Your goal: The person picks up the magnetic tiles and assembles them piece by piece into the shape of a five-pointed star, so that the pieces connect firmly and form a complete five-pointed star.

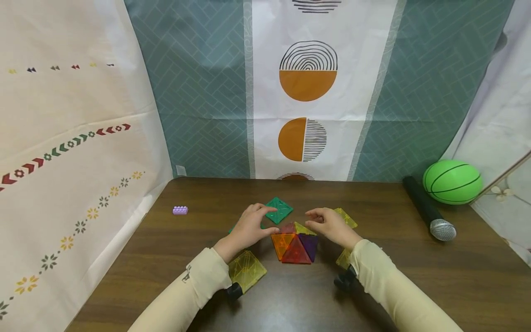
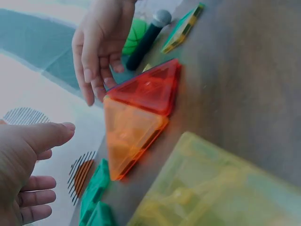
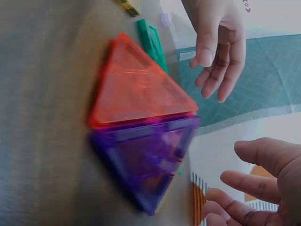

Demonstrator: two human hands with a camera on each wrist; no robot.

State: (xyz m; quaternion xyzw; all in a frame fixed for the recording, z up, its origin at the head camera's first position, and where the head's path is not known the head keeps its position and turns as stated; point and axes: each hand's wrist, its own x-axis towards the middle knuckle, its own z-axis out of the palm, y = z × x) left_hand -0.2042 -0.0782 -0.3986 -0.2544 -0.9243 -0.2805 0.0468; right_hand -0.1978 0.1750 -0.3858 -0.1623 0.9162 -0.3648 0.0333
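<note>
A small peaked shape of translucent triangular magnetic tiles stands on the table between the two hands. In the head view its red tile (image 1: 296,253) faces the front, with an orange tile (image 1: 282,243) on the left, a purple tile (image 1: 310,244) on the right and a yellow one (image 1: 304,229) behind. My left hand (image 1: 250,226) hovers at the left of the peak, fingers relaxed, thumb near the orange tile's top. On the other side my right hand (image 1: 331,226) is loosely curved above the purple and yellow tiles. Nothing shows in either hand.
Green tiles (image 1: 280,210) lie behind the peak. A yellow square tile (image 1: 248,271) lies under the left wrist, and more yellow tiles (image 1: 346,217) lie by the right hand. A purple toy brick (image 1: 180,210) is far left. A microphone (image 1: 429,210) and green ball (image 1: 453,181) are at right.
</note>
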